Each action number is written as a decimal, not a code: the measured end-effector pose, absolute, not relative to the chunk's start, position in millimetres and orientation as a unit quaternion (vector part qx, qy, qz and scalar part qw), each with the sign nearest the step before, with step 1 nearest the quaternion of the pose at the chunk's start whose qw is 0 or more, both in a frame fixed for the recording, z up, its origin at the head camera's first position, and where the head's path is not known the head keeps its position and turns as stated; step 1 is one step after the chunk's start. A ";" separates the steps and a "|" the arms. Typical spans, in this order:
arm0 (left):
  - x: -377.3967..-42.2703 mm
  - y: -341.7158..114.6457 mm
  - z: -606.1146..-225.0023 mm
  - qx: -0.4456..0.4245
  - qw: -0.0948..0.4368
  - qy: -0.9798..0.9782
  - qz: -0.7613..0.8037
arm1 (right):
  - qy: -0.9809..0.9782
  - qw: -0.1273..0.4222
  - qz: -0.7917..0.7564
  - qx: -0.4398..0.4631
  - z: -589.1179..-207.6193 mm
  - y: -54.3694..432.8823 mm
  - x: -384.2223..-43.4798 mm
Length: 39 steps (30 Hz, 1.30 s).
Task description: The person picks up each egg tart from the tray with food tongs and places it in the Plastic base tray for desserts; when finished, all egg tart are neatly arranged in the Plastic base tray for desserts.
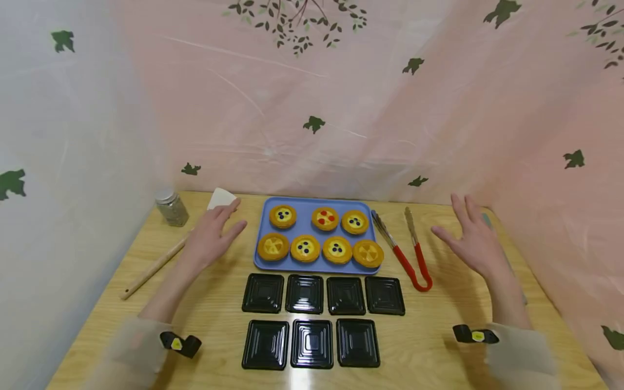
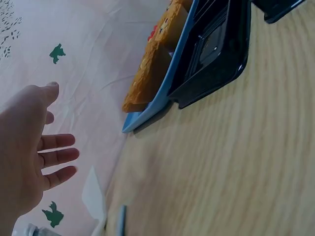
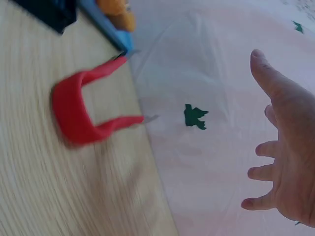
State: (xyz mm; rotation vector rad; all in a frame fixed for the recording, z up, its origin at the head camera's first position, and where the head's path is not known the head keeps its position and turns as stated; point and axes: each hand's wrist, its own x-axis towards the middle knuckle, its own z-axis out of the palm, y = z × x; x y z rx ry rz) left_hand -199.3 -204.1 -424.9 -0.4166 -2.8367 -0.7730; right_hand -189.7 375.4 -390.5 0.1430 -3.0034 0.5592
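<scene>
My left hand (image 1: 209,235) hovers with fingers spread left of the blue tray (image 1: 312,265), above the wooden handle of a white-headed spatula (image 1: 156,271). On the tray lie several tarts: some with blueberries (image 1: 305,249), one with red fruit pieces (image 1: 325,218), others with yellow wedges (image 1: 273,247). My right hand (image 1: 475,244) is held out with spread fingers, to the right of the red-handled tongs (image 1: 407,265), which lie splayed beside the tray. Neither hand holds anything. In the right wrist view the tongs' red bend (image 3: 74,110) lies apart from the hand (image 3: 290,152).
Black square plastic trays (image 1: 263,292) stand in two rows before the blue tray, three in the front row (image 1: 265,344). A lidded glass jar (image 1: 171,208) stands at the back left. A long grey-green thing (image 1: 487,219) is partly hidden by the right arm. Patterned curtains (image 1: 273,151) enclose the table.
</scene>
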 end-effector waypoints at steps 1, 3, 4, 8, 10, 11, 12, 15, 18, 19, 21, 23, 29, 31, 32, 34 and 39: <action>-198.5 -202.7 -427.4 -0.136 0.076 -0.949 -0.273 | -0.980 0.043 0.192 0.042 -390.9 374.3 -188.2; -196.8 -200.0 -432.3 -0.132 0.056 -0.943 -0.299 | -0.977 0.045 0.208 0.032 -391.9 372.0 -185.5; -196.4 -198.8 -435.1 -0.131 0.050 -0.940 -0.311 | -0.975 0.048 0.215 0.027 -392.3 370.8 -184.4; -197.2 -194.6 -446.6 -0.140 0.043 -0.929 -0.339 | -0.969 0.061 0.239 0.017 -395.0 364.8 -182.8; -197.5 -192.3 -451.1 -0.147 0.040 -0.926 -0.347 | -0.965 0.062 0.254 0.016 -396.9 361.6 -182.9; -197.8 -191.1 -453.2 -0.151 0.037 -0.925 -0.348 | -0.963 0.061 0.261 0.017 -398.0 360.2 -183.1; -197.7 -189.8 -454.9 -0.154 0.033 -0.924 -0.348 | -0.962 0.060 0.267 0.018 -399.2 358.9 -183.4; -197.2 -186.6 -458.9 -0.163 0.017 -0.923 -0.349 | -0.959 0.058 0.276 0.022 -402.5 356.2 -183.8; -196.8 -184.8 -461.3 -0.175 -0.001 -0.925 -0.337 | -0.959 0.057 0.276 0.026 -405.6 354.7 -184.5; -196.5 -184.6 -461.8 -0.177 -0.007 -0.926 -0.332 | -0.959 0.055 0.277 0.027 -406.5 354.2 -184.6; -195.7 -184.9 -462.2 -0.177 -0.020 -0.929 -0.325 | -0.958 0.051 0.279 0.033 -408.4 353.0 -185.5; -194.5 -186.7 -462.5 -0.173 -0.037 -0.931 -0.318 | -0.958 0.047 0.279 0.042 -410.5 351.6 -186.9; -192.6 -190.5 -460.9 -0.168 -0.073 -0.931 -0.314 | -0.963 0.035 0.260 0.063 -416.2 346.9 -191.9; -192.4 -190.7 -461.1 -0.171 -0.075 -0.930 -0.317 | -0.966 0.019 0.251 0.059 -417.2 345.3 -192.3; -192.3 -190.8 -461.1 -0.171 -0.076 -0.929 -0.319 | -0.967 0.007 0.248 0.056 -417.7 344.5 -192.4; -192.4 -190.9 -461.5 -0.169 -0.079 -0.928 -0.322 | -0.969 -0.016 0.241 0.051 -418.8 343.2 -192.1; -195.0 -189.6 -462.4 -0.160 -0.088 -0.928 -0.326 | -0.971 -0.056 0.226 0.058 -422.6 341.6 -192.6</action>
